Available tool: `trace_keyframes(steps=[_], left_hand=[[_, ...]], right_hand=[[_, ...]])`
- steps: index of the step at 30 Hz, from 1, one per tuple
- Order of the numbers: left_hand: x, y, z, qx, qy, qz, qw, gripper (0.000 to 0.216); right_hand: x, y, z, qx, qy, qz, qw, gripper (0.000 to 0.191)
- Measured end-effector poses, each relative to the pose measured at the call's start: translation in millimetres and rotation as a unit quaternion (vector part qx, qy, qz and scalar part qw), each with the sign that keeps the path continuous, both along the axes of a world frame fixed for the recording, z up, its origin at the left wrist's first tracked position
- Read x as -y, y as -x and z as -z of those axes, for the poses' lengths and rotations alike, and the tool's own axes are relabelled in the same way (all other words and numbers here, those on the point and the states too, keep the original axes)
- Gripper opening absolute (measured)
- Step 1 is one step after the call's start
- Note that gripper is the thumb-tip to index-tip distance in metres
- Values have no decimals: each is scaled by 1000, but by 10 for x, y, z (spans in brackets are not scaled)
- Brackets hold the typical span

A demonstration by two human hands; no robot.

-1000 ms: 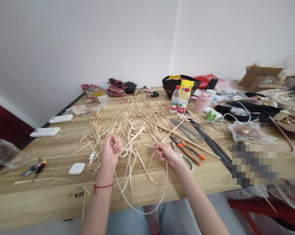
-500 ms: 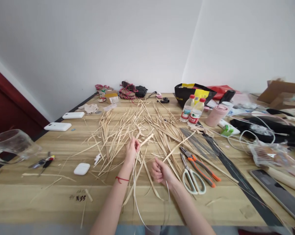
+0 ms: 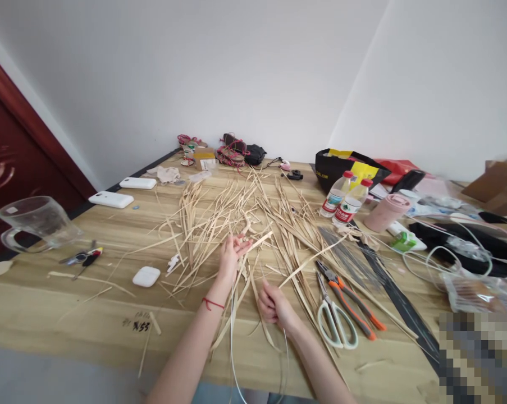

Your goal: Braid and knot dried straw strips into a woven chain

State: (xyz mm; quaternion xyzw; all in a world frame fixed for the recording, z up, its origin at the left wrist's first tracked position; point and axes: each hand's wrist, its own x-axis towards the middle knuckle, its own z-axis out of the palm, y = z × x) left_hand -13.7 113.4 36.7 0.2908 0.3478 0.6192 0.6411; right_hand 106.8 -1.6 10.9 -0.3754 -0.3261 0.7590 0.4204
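Observation:
My left hand (image 3: 231, 255) is just above the middle of the pile, fingers stretched out and apart. A thin whitish strand (image 3: 232, 348) runs down from beside it, loops below the table's front edge and rises to my right hand (image 3: 275, 304). That hand is closed round the strand, and a fine end pokes up above its fist. Flat pale wooden strips (image 3: 219, 207) lie in a loose, crossing heap ahead of both hands. Near my left fingertips is a small twisted piece (image 3: 247, 224) of the same pale colour.
Scissors (image 3: 334, 320) and orange-handled pliers (image 3: 354, 303) lie to the right. Beyond them stand two water bottles (image 3: 349, 203), a pink cup (image 3: 387, 213) and a black bag (image 3: 337, 163). At left are a clear jug (image 3: 38, 221), a white case (image 3: 146, 276) and keys (image 3: 85, 257).
My left fingers have gone from a closed pinch to spread out. My right hand stays closed and sits slightly lower. The whole view has shifted a little.

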Motion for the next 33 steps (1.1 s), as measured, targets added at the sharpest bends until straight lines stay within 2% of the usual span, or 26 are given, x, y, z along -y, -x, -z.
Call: trace_keyframes(steps=[5,11,19,26,33], left_hand=[[-23,56,-20,43,51,14,998,31],[4,33,-56,-18,10,-2,1000,37],[35,44,-52,-20,5,7,1000,42],[33,51,-34,-12,6,-13,1000,40],[26,56,-19,-3,-12,-9,1000,43]], right_hand=[[37,27,-12,23,-29,-6,999,55],[67,-4,-57,37,-25,-15,999,56],[86,-19,-12,62,-32,-30,997,55],[135,-23,-81,58,-67,-84,993,53],[156,-29,-166,107,-123,-151,975,55]])
